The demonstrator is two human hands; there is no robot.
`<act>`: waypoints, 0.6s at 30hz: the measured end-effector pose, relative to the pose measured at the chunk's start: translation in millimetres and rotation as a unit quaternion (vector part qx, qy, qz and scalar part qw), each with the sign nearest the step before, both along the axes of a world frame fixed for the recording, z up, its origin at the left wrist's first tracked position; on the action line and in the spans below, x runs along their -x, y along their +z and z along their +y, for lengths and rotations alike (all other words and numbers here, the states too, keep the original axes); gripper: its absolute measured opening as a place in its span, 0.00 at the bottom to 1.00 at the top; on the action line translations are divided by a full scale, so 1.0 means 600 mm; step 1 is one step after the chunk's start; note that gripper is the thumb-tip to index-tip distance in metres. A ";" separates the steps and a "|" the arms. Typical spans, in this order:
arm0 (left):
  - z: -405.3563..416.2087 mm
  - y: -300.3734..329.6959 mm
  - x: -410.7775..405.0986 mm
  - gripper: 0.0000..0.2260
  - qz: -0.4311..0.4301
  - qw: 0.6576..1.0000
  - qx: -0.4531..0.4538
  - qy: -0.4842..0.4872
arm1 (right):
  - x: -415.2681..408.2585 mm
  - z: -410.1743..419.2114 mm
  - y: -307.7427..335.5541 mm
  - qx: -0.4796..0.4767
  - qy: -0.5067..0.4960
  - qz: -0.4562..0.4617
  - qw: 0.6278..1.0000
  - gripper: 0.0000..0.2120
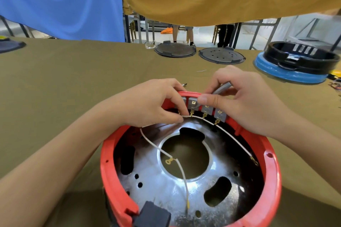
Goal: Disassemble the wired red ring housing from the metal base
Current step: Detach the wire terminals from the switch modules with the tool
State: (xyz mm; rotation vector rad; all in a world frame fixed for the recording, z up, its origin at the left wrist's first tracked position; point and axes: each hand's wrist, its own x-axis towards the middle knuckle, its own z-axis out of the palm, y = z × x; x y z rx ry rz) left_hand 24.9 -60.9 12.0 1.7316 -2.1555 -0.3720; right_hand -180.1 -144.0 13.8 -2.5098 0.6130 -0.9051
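Note:
The red ring housing (108,167) lies on the table in front of me, around a shiny metal base (158,180) with a large centre hole. White wires (181,173) with brass terminals run across the base to grey connector blocks (206,109) at the housing's far rim. My left hand (147,105) pinches a white wire beside the leftmost connectors. My right hand (239,101) grips a grey tool handle (222,88), its thumb pressing on the connector blocks. The tool's tip is hidden behind my fingers.
The table has an olive cloth (73,72). Two dark round lids (175,49) (221,55) lie at the far edge. A black ring on a blue base (295,64) sits far right. A small pen-like item (184,84) lies behind my left hand.

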 end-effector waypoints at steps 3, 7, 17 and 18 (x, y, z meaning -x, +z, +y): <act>0.001 0.001 0.001 0.06 0.000 1.000 -0.002 -0.004 | 0.000 0.001 0.001 0.010 0.004 0.021 1.000 0.06; -0.001 0.002 0.002 0.07 0.000 1.000 -0.002 -0.006 | -0.008 -0.006 0.011 -0.028 -0.007 0.037 0.999 0.09; -0.001 0.004 0.003 0.07 0.017 1.000 -0.011 -0.009 | -0.021 -0.031 0.041 -0.182 -0.004 0.079 0.980 0.15; -0.001 0.004 0.004 0.07 0.017 1.000 -0.012 -0.010 | -0.022 -0.031 0.040 -0.194 -0.007 0.077 0.978 0.15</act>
